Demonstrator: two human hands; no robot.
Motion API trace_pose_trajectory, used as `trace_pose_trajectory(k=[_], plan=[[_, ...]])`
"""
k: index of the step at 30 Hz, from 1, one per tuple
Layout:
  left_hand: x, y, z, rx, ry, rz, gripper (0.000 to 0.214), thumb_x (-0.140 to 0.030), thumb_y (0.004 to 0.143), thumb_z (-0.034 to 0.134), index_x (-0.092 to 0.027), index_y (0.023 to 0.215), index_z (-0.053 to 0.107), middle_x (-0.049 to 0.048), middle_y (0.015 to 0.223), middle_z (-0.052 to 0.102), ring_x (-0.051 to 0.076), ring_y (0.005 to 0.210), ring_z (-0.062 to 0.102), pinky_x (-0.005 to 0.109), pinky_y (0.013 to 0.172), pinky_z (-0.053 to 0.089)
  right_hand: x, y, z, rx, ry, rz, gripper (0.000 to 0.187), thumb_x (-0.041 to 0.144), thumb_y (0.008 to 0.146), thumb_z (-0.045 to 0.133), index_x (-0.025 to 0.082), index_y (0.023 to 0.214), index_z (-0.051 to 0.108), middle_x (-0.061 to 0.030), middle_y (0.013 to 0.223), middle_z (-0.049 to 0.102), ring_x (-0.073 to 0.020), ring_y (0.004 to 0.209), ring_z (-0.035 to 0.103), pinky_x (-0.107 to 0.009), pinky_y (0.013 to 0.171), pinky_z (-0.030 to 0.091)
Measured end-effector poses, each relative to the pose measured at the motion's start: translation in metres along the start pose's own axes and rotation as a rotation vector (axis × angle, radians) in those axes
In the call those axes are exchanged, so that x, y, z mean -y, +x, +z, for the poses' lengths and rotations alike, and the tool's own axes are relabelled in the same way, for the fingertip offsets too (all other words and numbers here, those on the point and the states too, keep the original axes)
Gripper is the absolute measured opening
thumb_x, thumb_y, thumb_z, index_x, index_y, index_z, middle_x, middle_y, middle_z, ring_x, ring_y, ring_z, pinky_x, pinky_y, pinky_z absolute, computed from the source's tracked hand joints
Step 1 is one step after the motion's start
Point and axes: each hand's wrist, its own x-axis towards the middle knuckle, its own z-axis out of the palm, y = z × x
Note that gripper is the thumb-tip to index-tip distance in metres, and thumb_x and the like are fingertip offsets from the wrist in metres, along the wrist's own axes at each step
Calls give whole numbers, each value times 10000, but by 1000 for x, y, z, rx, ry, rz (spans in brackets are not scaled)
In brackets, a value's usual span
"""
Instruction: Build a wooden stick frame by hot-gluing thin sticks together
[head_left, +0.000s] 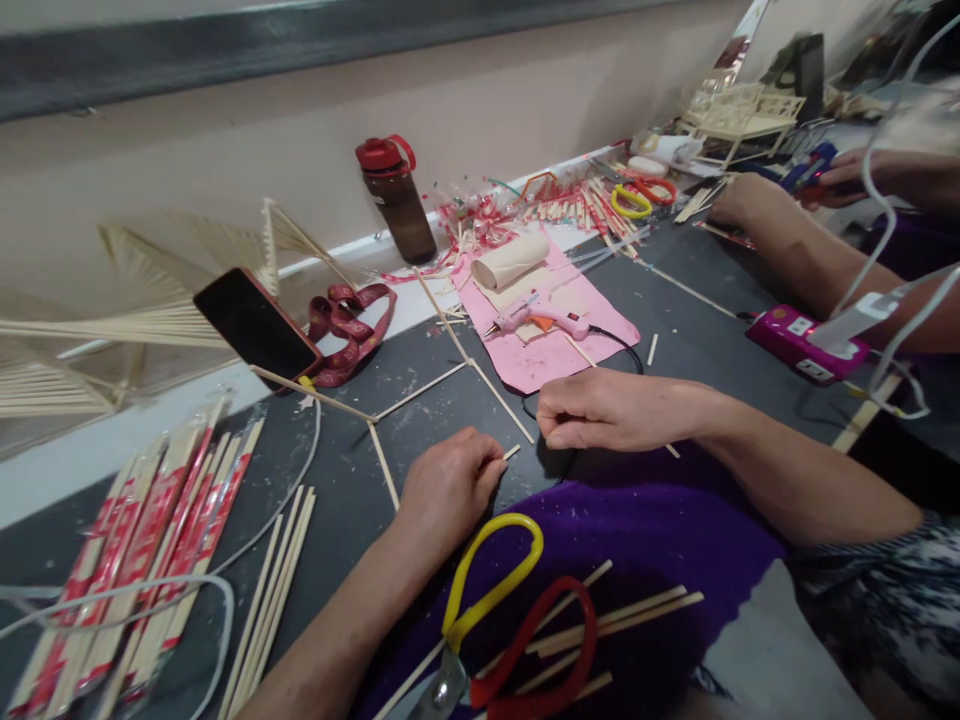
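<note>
My left hand (456, 475) rests low over the dark table, its fingers closed on a thin wooden stick (512, 452) whose pale end sticks out. Just to the right, my right hand (589, 412) is curled closed, and whatever its fingers hold is hidden. Ahead of both hands stands or lies an angular frame of joined sticks (420, 391); one leg runs down behind my left hand. A pink glue gun (541, 318) lies on a pink sheet (517, 368) beyond my right hand. Scissors (491, 585) with one yellow and one red handle lie near my lap among loose sticks (615, 620).
Wrapped chopsticks (142, 550) and bare sticks (274, 590) lie at left under a white cable. A phone (257, 325) leans on a slatted stick model (172, 320). A bottle (396, 205) stands by the wall. At right are a magenta power strip (806, 342) and another person's arms (817, 230).
</note>
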Motion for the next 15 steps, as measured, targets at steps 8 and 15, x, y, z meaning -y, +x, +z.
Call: trace_pose_trajectory(k=[8, 15], plan=[[0, -3, 2, 2, -5, -16, 157, -244, 857, 482, -204, 829, 632, 20, 855, 636, 135, 741, 579, 251, 670, 393, -11, 2, -3, -115, -46, 14, 108, 105, 815, 483, 145, 834, 582, 9, 753, 589, -80, 645, 511, -195, 611, 358], [-1, -3, 1, -4, 21, 0, 153, -246, 858, 486, -203, 821, 627, 19, 849, 625, 146, 753, 577, 259, 678, 386, 12, -2, -11, -373, -7, -68, 46, 166, 810, 547, 156, 802, 591, 13, 749, 591, -79, 661, 510, -198, 609, 379]])
